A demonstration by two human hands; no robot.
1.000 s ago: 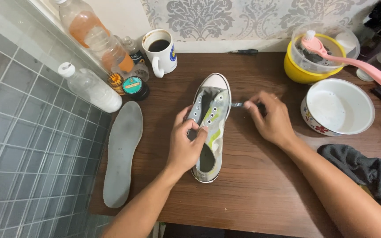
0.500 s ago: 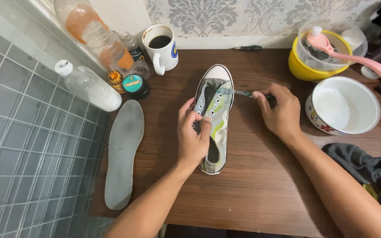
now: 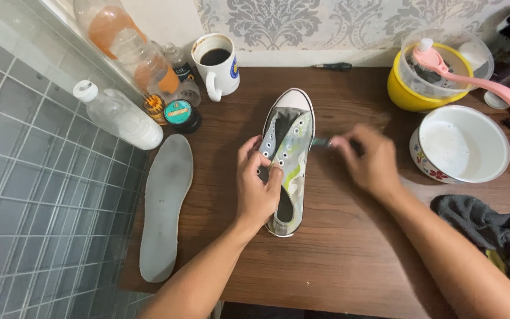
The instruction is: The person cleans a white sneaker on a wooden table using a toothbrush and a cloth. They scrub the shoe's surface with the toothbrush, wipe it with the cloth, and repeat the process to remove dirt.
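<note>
A grey and green lace-less sneaker (image 3: 291,142) with a white toe cap lies on the brown wooden table (image 3: 349,260), toe pointing away from me. My left hand (image 3: 257,188) grips its left side and holds the opening. My right hand (image 3: 368,160), blurred by motion, is just right of the shoe and holds a small brush (image 3: 321,142) whose tip touches the shoe's right side.
A grey insole (image 3: 164,204) lies left of the shoe. Behind it stand a plastic bottle (image 3: 119,115), small tins, and a white mug (image 3: 218,64). A yellow bowl (image 3: 405,94) with a pink brush (image 3: 491,88), a white bowl (image 3: 460,145) and a dark cloth (image 3: 497,233) sit right.
My right hand has slid the small brush from the toe end down along the shoe's right side. My left hand keeps its grip on the shoe.
</note>
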